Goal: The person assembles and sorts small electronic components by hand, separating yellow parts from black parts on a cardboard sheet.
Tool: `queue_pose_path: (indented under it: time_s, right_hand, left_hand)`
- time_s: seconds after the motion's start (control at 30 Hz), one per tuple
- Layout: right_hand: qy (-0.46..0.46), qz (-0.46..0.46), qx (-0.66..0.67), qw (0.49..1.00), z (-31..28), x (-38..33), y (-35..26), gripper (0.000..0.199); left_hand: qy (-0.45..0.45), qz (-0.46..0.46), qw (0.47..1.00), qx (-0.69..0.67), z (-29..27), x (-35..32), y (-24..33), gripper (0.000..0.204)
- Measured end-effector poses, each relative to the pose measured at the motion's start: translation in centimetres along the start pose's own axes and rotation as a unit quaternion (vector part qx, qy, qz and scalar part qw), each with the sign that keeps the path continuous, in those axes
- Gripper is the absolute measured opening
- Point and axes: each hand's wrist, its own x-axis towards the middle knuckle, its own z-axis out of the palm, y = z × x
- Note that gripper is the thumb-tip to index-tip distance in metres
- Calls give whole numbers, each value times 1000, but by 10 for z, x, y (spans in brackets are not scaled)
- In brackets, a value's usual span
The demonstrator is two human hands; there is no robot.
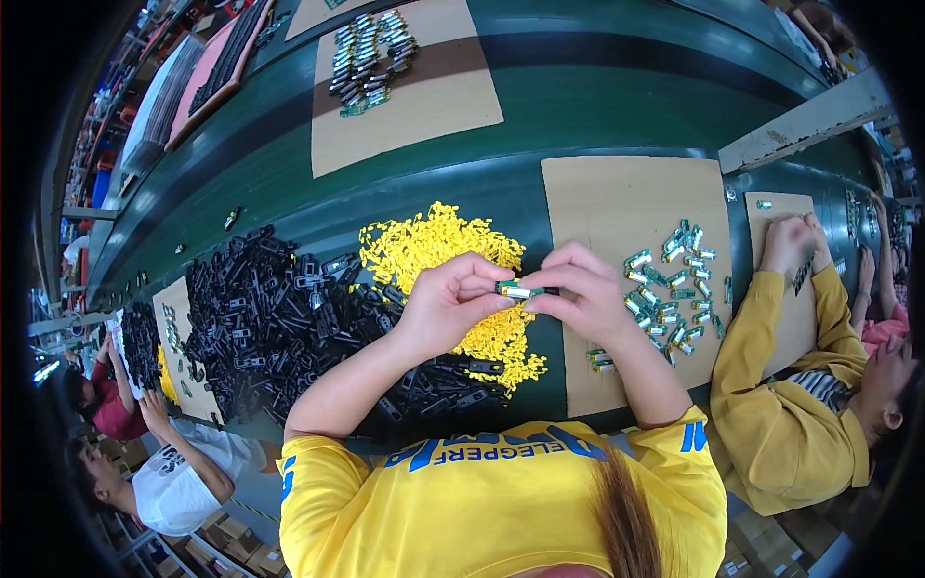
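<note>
A small green circuit board with a silver cylindrical cell point(517, 291) is pinched between both my hands, above the near edge of the yellow pile. The fingers of my left hand point(451, 301) close on its left end. Those of my right hand point(582, 294) close on its right end, where a dark piece shows, too small to make out. Right under the hands spreads a heap of small yellow plastic parts point(438, 241). To its left lies a big heap of black plastic housings point(265, 318). Similar boards with cells point(677, 289) are scattered to the right.
Cardboard sheets lie on the green work surface point(597, 91); the right one point(583, 207) carries the boards. On the far sheet point(434, 106) finished-looking black and silver pieces stand in rows. A metal post point(809, 125) crosses at upper right. Co-workers sit at right point(790, 385) and left point(188, 482).
</note>
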Motion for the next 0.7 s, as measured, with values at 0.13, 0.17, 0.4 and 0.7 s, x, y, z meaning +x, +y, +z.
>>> queue_pose_path:
  time_s: [0.13,0.17,0.4,0.7]
  right_hand:
    - [21,143,219,965,10,-2,2,21]
    - [-2,196,257,946,8,-2,0,21]
    - [-61,363,344,864,9,-5,-9,18]
    - [4,264,235,935,19,-12,-8,15]
  left_hand:
    - [7,39,999,33,0,-3,-1,25]
    - [7,50,997,57,0,-5,-1,25]
    - [13,110,971,214,-1,-14,2,21]
    - [47,123,961,241,8,-13,7,20]
